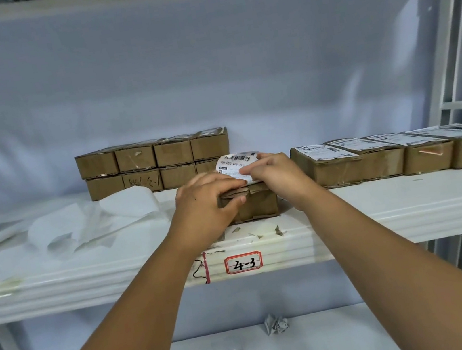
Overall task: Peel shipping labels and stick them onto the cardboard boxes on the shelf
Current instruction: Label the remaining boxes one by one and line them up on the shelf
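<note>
White metal shelving (381,211) backed by pale sheeting filled the view, and the task's small brown cardboard box (258,203) sat near its front edge, at centre. The left hand (206,200) lay over the box's near-left corner, fingers curled across the top and thumb down the front face, gripping it steady. The right hand (274,171) pinched the right edge of a white printed shipping label (235,163), whose far part curled up off the box top while its near edge seemed already down.

To do this step well, the label probably wanted laying from the stuck edge outward, kept taut and square to the box, with the left fingers smoothing behind it so that no crease or bubble formed. Letting the free end drop early risked a crooked, wrinkled label.

A red-bordered tag (243,262) on the shelf lip read "4-3" in black handwriting. The label bore barcodes and a row of digits, seen upside down and too blurred to read safely. One box in the two-tier stack of plain brown cartons (155,164) behind carried dark scrawl, not legible. The row of labelled brown boxes (373,161) to the right showed barcodes only. Loose white backing paper (95,223) lay to the left.
</note>
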A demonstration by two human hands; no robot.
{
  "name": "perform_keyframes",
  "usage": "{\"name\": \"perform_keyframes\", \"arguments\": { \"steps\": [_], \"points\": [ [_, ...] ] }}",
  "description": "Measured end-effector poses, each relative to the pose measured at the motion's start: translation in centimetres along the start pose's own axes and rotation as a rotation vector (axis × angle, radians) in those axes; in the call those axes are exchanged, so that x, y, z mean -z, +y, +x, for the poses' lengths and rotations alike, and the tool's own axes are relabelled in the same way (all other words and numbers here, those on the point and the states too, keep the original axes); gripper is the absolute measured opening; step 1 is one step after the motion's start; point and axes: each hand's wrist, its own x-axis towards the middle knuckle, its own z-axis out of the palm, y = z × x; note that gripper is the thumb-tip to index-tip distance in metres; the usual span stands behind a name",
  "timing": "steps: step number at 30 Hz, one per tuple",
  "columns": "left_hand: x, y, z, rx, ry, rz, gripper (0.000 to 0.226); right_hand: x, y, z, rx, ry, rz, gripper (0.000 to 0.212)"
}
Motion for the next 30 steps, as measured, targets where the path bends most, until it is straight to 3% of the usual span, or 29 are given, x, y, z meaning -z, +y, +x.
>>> {"name": "perform_keyframes", "arguments": {
  "steps": [3,11,15,19,21,30],
  "points": [
    [-0.1,0.1,-0.1,-0.040,-0.033,-0.019,0.032,0.1,0.1,0.1,-0.047,-0.008,0.095,0.025],
    [0.4,0.6,-0.1,0.060,-0.081,-0.225,0.026,0.5,-0.2,-0.3,-0.286,-0.034,0.305,0.028],
    [0.5,0.1,0.2,0.174,-0.063,-0.378,0.024,0.3,-0.3,-0.1,-0.301,-0.053,0.422,0.020],
    [0.6,-0.4,0.6,0.312,-0.009,-0.653,0.020,0.3,-0.1,-0.2,-0.284,-0.082,0.446,0.029],
    [0.4,-0.8,1.1,0.369,-0.027,-0.682,0.016,0.3,-0.1,-0.2,-0.282,-0.093,0.440,0.031],
    [0.0,-3.1,3.5,0.567,-0.316,-0.865,0.053,0.3,0.3,0.4,-0.285,-0.132,0.455,0.031]
  ]
}}
